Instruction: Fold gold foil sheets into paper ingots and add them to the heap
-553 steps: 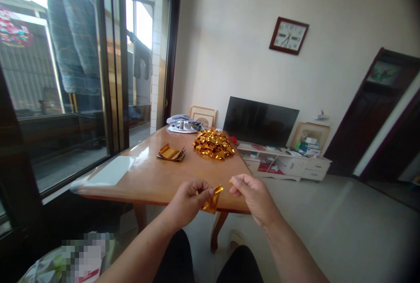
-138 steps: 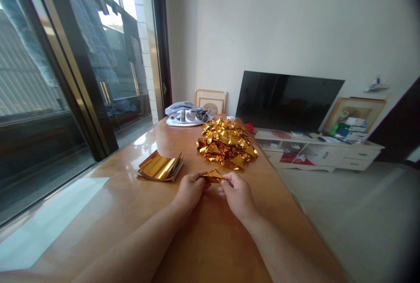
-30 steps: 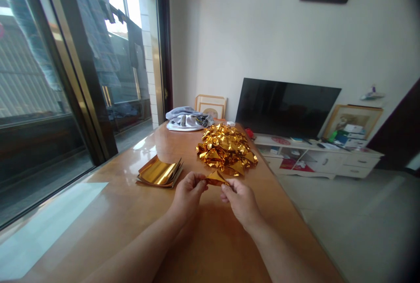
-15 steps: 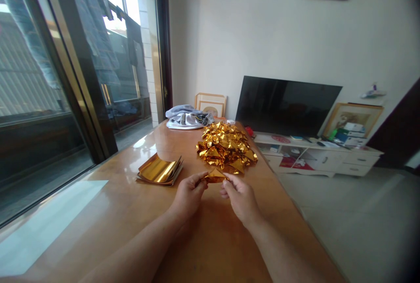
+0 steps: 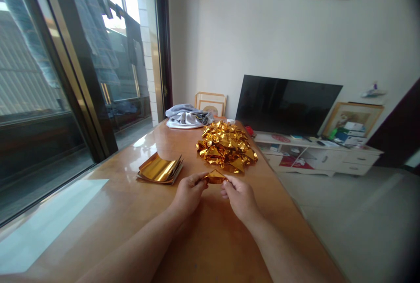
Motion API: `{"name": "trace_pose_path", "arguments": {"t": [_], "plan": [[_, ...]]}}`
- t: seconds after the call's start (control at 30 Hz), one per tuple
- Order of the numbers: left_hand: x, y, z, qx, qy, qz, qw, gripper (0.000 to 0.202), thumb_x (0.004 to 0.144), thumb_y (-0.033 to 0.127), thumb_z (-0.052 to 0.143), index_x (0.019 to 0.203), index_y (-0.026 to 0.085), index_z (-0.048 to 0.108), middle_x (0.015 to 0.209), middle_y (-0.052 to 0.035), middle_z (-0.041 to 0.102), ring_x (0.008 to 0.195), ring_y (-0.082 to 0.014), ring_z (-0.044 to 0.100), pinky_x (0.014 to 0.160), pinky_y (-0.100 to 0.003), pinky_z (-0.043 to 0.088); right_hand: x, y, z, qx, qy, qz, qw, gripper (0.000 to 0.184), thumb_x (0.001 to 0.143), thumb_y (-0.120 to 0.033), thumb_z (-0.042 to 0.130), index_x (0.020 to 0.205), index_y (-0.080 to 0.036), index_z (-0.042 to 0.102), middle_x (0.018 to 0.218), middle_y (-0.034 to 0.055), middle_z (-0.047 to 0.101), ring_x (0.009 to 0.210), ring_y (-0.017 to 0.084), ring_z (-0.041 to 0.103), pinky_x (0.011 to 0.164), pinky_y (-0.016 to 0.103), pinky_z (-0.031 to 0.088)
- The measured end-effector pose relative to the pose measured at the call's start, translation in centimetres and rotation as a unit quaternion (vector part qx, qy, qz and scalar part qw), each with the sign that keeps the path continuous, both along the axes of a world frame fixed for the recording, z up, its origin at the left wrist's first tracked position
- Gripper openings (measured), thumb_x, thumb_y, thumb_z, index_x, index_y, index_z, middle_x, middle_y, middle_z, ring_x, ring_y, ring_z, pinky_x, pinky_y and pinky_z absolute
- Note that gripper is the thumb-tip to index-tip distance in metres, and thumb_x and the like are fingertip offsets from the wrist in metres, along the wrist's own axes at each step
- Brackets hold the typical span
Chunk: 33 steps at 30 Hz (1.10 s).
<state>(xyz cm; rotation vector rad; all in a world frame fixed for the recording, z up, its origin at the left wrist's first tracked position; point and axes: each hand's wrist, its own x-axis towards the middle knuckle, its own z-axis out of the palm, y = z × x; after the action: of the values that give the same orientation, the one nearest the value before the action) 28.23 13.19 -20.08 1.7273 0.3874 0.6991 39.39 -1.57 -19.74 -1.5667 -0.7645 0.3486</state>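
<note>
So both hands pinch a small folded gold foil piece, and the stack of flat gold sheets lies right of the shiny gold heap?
No: in the head view the stack of flat gold sheets lies left of the shiny gold heap. The left hand and right hand do pinch the small folded gold foil piece.

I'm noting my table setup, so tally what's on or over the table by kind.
Folded gold piece, pinched by left hand and right hand: 1
Heap of folded gold pieces, pieces uncountable: 1
Stack of flat gold sheets: 1
Cloth bundle: 1
Total: 4
</note>
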Motion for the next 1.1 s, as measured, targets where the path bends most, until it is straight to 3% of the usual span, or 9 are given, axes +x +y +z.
{"name": "trace_pose_path", "arguments": {"t": [0.23, 0.47, 0.6, 0.73, 0.83, 0.97, 1.1], "plan": [[0.06, -0.01, -0.15, -0.006, 0.010, 0.006, 1.000, 0.039, 0.082, 0.027, 0.060, 0.118, 0.017, 0.074, 0.095, -0.0078, 0.075, 0.082, -0.0186, 0.064, 0.076, -0.028, 0.049, 0.13, -0.19, -0.01, -0.014, -0.110, -0.079, 0.991, 0.023, 0.086, -0.042, 0.059, 0.083, -0.020, 0.064, 0.070, 0.0034, 0.069, 0.065, 0.019, 0.064, 0.059, 0.026, 0.048], [-0.02, 0.19, -0.16, -0.018, 0.015, -0.005, 1.000, 0.039, 0.082, 0.030, 0.063, 0.116, 0.015, 0.074, 0.095, -0.0088, 0.074, 0.086, -0.0215, 0.066, 0.080, -0.031, 0.051, -0.07, -0.28, -0.06, -0.035, -0.142, -0.064, 0.987, 0.024, 0.089, -0.040, 0.054, 0.078, -0.021, 0.064, 0.064, 0.0016, 0.065, 0.061, 0.019, 0.061, 0.056, 0.026, 0.044], [0.03, -0.21, -0.05, -0.057, 0.003, 0.020, 0.998, 0.041, 0.080, 0.030, 0.067, 0.117, 0.014, 0.069, 0.092, -0.0082, 0.074, 0.082, -0.0202, 0.067, 0.076, -0.031, 0.051, 0.14, -0.41, 0.12, -0.047, -0.137, -0.076, 0.987, 0.026, 0.089, -0.041, 0.054, 0.078, -0.021, 0.066, 0.065, 0.0026, 0.067, 0.063, 0.020, 0.062, 0.056, 0.026, 0.044], [0.14, -0.54, 0.02, -0.101, -0.025, 0.037, 0.994, 0.028, 0.075, 0.026, 0.070, 0.099, 0.016, 0.061, 0.081, -0.0031, 0.070, 0.075, -0.0179, 0.067, 0.071, -0.029, 0.051, 0.34, -0.57, 0.24, -0.056, -0.159, -0.092, 0.981, 0.028, 0.089, -0.041, 0.054, 0.074, -0.021, 0.065, 0.062, 0.0022, 0.065, 0.060, 0.019, 0.060, 0.055, 0.026, 0.042], [0.07, -0.45, -0.15, -0.051, -0.017, 0.039, 0.998, 0.021, 0.075, 0.027, 0.071, 0.087, 0.018, 0.057, 0.074, -0.0002, 0.067, 0.071, -0.0169, 0.065, 0.066, -0.026, 0.048, 0.33, -0.63, 0.26, -0.065, -0.168, -0.091, 0.979, 0.029, 0.089, -0.041, 0.053, 0.072, -0.021, 0.064, 0.061, 0.0018, 0.065, 0.058, 0.018, 0.058, 0.054, 0.026, 0.040], [-0.15, -0.27, -0.38, 0.047, 0.001, 0.043, 0.998, 0.015, 0.079, 0.031, 0.067, 0.084, 0.019, 0.059, 0.074, 0.0002, 0.065, 0.069, -0.0159, 0.062, 0.064, -0.026, 0.045, 0.30, -0.65, 0.25, -0.074, -0.167, -0.088, 0.979, 0.031, 0.090, -0.041, 0.051, 0.072, -0.021, 0.064, 0.060, 0.0016, 0.064, 0.057, 0.018, 0.058, 0.054, 0.026, 0.039], [-0.22, -0.29, -0.14, 0.031, -0.011, 0.041, 0.999, 0.018, 0.082, 0.035, 0.066, 0.085, 0.018, 0.060, 0.075, -0.0006, 0.066, 0.073, -0.0167, 0.063, 0.068, -0.027, 0.047, 0.54, -0.64, 0.27, -0.064, -0.142, -0.076, 0.985, 0.033, 0.091, -0.044, 0.051, 0.072, -0.020, 0.064, 0.062, 0.0019, 0.065, 0.058, 0.018, 0.059, 0.053, 0.026, 0.040]]}}
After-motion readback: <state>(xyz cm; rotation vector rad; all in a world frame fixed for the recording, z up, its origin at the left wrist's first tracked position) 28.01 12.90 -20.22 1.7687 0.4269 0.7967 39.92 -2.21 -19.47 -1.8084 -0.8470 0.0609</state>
